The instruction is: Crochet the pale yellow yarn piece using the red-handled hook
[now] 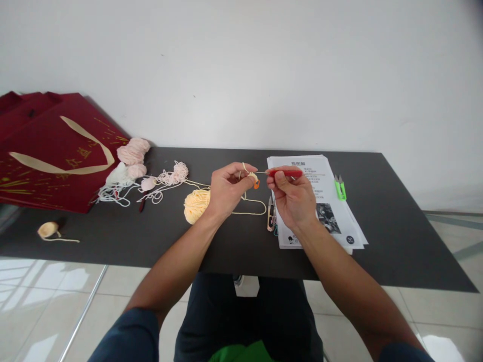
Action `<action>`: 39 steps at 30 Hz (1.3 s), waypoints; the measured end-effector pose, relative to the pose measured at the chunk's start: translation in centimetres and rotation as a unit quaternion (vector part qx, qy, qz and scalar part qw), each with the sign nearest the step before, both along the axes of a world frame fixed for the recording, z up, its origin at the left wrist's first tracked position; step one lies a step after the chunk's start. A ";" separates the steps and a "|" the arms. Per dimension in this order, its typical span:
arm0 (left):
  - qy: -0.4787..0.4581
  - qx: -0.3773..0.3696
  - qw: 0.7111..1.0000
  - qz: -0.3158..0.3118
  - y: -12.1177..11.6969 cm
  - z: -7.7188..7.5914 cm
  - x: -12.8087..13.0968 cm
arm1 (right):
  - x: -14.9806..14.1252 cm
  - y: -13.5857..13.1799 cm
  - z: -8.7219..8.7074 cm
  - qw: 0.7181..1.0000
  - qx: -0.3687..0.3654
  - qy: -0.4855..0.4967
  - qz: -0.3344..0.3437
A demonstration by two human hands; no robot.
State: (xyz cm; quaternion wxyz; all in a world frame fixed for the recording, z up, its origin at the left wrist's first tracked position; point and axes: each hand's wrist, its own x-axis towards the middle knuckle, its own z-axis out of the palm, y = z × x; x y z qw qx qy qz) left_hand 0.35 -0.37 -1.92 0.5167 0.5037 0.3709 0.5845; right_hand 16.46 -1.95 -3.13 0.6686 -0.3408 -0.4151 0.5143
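My left hand (227, 190) is closed in a pinch on a small cream crochet piece (252, 177) with an orange stitch marker (256, 184) hanging from it; yarn loops over its index finger. My right hand (292, 197) is closed on a red-handled crochet hook (286, 173), whose metal tip points left into the piece. A cream yarn strand (253, 202) runs from the piece down to the cream yarn ball (196, 205) on the dark table (392, 226), just left of my left wrist.
Printed instruction sheets (320, 201) lie under my right hand, green thread snips (340, 188) beside them. Pink yarn and crochet pieces (151, 173) lie at the back left by a red gift bag (53, 151). A small cream piece (48, 230) sits near the left edge.
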 end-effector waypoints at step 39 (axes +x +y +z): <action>-0.174 -0.102 0.979 -0.005 0.3 0.1 0.7 | -2.2 -2.4 -0.2 0.962 0.107 -0.204 -0.149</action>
